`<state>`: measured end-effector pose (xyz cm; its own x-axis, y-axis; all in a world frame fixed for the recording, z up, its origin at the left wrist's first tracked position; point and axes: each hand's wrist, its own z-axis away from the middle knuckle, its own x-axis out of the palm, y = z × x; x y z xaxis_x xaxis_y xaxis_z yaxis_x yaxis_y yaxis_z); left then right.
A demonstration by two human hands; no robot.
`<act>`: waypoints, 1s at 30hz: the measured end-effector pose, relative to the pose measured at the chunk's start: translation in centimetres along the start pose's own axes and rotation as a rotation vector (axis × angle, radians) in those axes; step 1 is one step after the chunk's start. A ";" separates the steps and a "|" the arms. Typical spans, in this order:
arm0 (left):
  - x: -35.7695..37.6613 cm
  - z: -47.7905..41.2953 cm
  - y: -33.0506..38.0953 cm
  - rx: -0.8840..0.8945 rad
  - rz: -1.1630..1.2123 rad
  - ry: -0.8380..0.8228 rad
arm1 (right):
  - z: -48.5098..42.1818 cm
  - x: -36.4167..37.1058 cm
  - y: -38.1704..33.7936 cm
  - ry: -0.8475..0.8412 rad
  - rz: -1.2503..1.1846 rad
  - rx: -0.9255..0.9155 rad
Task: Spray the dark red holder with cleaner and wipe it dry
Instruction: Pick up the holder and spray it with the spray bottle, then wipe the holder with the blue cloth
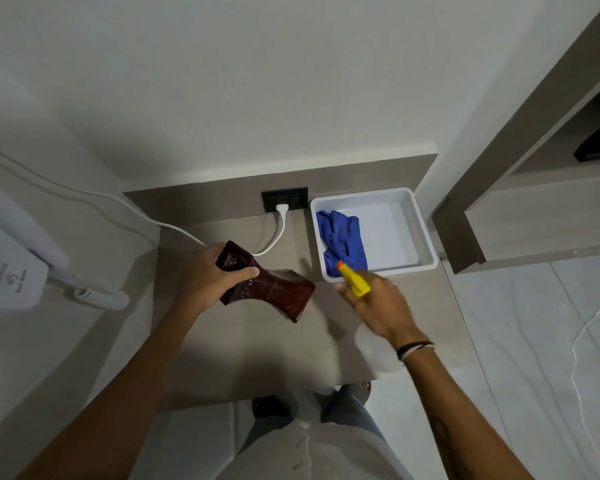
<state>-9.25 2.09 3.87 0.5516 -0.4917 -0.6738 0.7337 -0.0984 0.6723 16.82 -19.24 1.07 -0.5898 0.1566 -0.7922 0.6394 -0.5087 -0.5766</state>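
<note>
My left hand (208, 277) grips the dark red holder (274, 292) near its open upper end and holds it tilted above the counter; small pale droplets speckle its side. My right hand (378, 306) is closed around a spray bottle (354, 282) with a yellow head and orange nozzle, the nozzle up and away from me, just right of the holder. The bottle's pale body shows below my wrist. A crumpled blue cloth (343, 237) lies in the left part of a white tray (426, 237) behind the bottle.
A black wall socket (284, 199) holds a white plug whose cable (271, 244) runs behind the holder. A white wall-mounted hair dryer unit (11, 271) with a coiled cord hangs at left. The beige counter (257, 348) ends near my legs; tiled floor lies right.
</note>
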 end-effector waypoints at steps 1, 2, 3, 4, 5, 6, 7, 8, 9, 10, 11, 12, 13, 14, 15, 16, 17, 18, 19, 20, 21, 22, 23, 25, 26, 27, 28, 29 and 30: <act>0.1 -0.1 0.3 0.047 -0.047 0.010 | -0.7 -1.7 0.4 0.053 0.003 0.026; 0.3 -0.2 0.6 0.097 -0.102 0.015 | -1.7 -3.5 0.7 0.098 0.015 0.038; 0.6 -0.2 0.9 0.143 -0.151 0.020 | -2.6 -5.1 1.0 0.139 0.016 0.042; 0.9 -0.2 1.3 0.175 -0.189 0.026 | -3.7 -6.6 1.4 0.177 0.001 0.041; 1.1 -0.1 1.7 0.197 -0.224 0.034 | -4.9 -7.8 1.9 0.209 -0.030 0.041; 1.3 -0.1 2.0 0.215 -0.264 0.040 | -6.0 -8.7 2.2 0.223 -0.060 0.043; 1.6 -0.2 2.3 0.230 -0.308 0.038 | -7.3 -9.3 2.7 0.215 -0.076 0.043; 1.7 -0.2 2.5 0.245 -0.348 0.027 | -8.5 -9.5 3.1 0.201 -0.069 0.039; 1.9 -0.1 2.6 0.264 -0.376 0.011 | -9.6 -9.5 3.6 0.187 -0.047 0.029; 2.1 -0.1 2.8 0.284 -0.394 -0.001 | -10.6 -9.4 4.0 0.172 -0.021 0.021; 2.3 -0.1 2.9 0.302 -0.413 -0.007 | -11.5 -9.1 4.3 0.165 -0.010 0.016; 2.5 -0.1 3.1 0.314 -0.434 -0.007 | -12.2 -8.8 4.5 0.170 -0.015 0.021; 2.7 0.0 3.3 0.320 -0.454 -0.003 | -12.9 -8.5 4.7 0.185 -0.030 0.027; 3.0 0.1 3.5 0.320 -0.468 -0.001 | -13.4 -8.0 4.9 0.200 -0.041 0.040; 3.2 0.1 3.6 0.319 -0.475 -0.001 | -13.9 -7.5 5.1 0.213 -0.044 0.057; 3.4 0.3 3.7 0.320 -0.473 0.002 | -14.3 -7.0 5.3 0.223 -0.042 0.079; 3.6 0.3 3.6 0.322 -0.466 0.004 | -14.6 -6.4 5.6 0.239 -0.042 0.097; 3.8 0.3 3.7 0.322 -0.457 0.001 | -14.9 -6.1 5.9 0.263 -0.045 0.109; 3.9 0.3 3.7 0.320 -0.453 -0.007 | -15.2 -5.7 6.3 0.288 -0.051 0.116; 4.1 0.4 3.7 0.320 -0.458 -0.015 | -15.4 -5.5 6.7 0.299 -0.060 0.128; 4.2 0.4 3.8 0.322 -0.469 -0.021 | -15.7 -5.5 7.1 0.295 -0.073 0.145; 4.3 0.4 3.9 0.319 -0.481 -0.024 | -15.8 -5.5 7.4 0.276 -0.091 0.167; 4.4 0.5 4.0 0.316 -0.485 -0.027 | -15.8 -5.7 7.6 0.260 -0.109 0.190; 4.4 0.6 4.1 0.307 -0.475 -0.032 | -14.8 -5.8 7.6 0.345 -0.096 0.185; 4.4 0.6 4.1 0.306 -0.476 -0.033 | -13.9 -5.4 7.4 0.462 -0.068 0.134; 4.4 0.6 4.0 0.305 -0.480 -0.035 | -12.9 -4.6 6.8 0.579 -0.061 0.046; 4.5 0.6 3.9 0.302 -0.477 -0.035 | -12.1 -3.6 6.0 0.640 -0.075 -0.059; 4.5 0.7 3.9 0.295 -0.466 -0.036 | -11.6 -2.2 5.0 0.616 -0.082 -0.162; 4.6 0.9 3.9 0.286 -0.452 -0.038 | -11.4 -0.7 4.0 0.520 -0.054 -0.250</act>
<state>-4.18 -1.29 3.70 0.1869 -0.3757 -0.9077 0.7545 -0.5368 0.3776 25.42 -11.72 -2.99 -0.3456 0.6040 -0.7181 0.7493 -0.2831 -0.5987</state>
